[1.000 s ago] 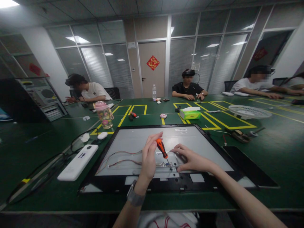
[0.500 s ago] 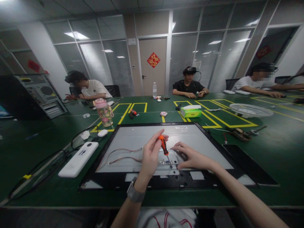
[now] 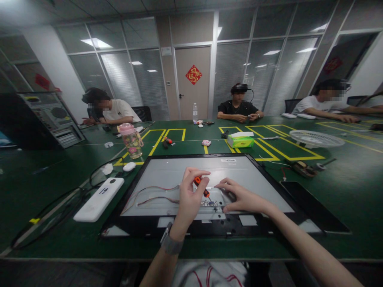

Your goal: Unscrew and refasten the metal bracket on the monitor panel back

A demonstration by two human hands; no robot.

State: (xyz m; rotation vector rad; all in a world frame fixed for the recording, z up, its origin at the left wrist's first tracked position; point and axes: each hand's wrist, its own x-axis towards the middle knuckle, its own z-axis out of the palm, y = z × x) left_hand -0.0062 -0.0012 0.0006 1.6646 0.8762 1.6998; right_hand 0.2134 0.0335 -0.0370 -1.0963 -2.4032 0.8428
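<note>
A flat display panel point(image 3: 167, 169) with a black frame lies on the table before me. My left hand point(image 3: 189, 196), with a watch on its wrist, is closed round the orange-and-black handle of a screwdriver point(image 3: 206, 193). The tool tilts, its shaft pointing down and right toward a small circuit board point(image 3: 209, 203) near the panel's front edge; whether the tip touches a screw, I cannot tell. My right hand point(image 3: 243, 199) lies just right of the board, thumb and fingers spread over the metal plate there. Thin wires point(image 3: 157, 200) run left from the board area.
Left of the panel are a white power bank point(image 3: 100, 200), black cables and a pink-lidded bottle point(image 3: 131, 141). A dark phone-like slab point(image 3: 314, 207) lies at its right. Beyond are a green tissue pack point(image 3: 240, 140), a white round grille point(image 3: 316, 139), a computer case point(image 3: 44, 119) and several people.
The screwdriver handle has tipped further to the left, and my left fingers have curled over its top. My right hand has stayed in place.
</note>
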